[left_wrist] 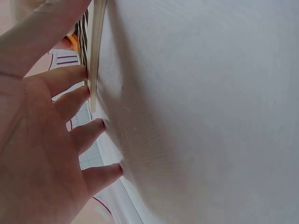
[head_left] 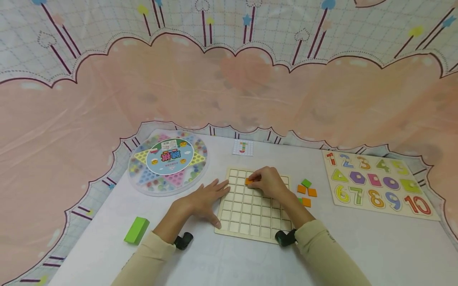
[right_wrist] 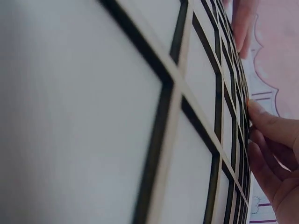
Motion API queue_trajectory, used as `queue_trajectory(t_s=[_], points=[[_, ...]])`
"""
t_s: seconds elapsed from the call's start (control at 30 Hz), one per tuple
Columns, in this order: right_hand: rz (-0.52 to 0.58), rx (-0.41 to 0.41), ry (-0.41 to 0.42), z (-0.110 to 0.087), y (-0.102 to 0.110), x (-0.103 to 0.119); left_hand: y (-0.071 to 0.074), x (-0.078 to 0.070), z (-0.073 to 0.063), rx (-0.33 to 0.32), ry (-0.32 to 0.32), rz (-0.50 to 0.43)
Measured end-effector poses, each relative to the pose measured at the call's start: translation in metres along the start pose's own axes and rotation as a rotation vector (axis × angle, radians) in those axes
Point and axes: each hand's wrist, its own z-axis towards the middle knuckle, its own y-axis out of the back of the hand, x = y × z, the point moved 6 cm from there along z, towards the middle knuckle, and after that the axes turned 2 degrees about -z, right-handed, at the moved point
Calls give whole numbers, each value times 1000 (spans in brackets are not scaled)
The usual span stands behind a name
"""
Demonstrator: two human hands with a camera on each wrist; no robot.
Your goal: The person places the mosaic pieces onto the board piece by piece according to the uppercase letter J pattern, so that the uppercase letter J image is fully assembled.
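A wooden grid board (head_left: 246, 207) lies on the white table between both hands. Near its far edge my right hand (head_left: 268, 182) pinches a small orange square tile (head_left: 247, 181), with the fingertips right at the cells. My left hand (head_left: 200, 201) is spread along the board's left edge, its fingers extended and the thumb near the front left corner. In the left wrist view some fingertips (left_wrist: 79, 74) touch the board's side (left_wrist: 96, 60). The right wrist view has the raised grid lines (right_wrist: 175, 88) close up, with the right hand (right_wrist: 278, 158) low over the far cells.
Right of the board lie loose square tiles: a green one (head_left: 306, 183) and several orange ones (head_left: 312, 192). A card with a coloured pattern (head_left: 243, 147) is behind it. A round game case (head_left: 169, 157) and green block (head_left: 136, 230) lie left; a number puzzle (head_left: 365, 188) lies right.
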Motion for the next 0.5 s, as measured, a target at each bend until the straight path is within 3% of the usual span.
queue_trajectory(t_s=[0.23,0.5], points=[[-11,-37,18,-2,0,2,-1,0,-1,-2,2,-10],[15,-21,-16,-1,-3,0,0,-2,-1,-3,15,-16]])
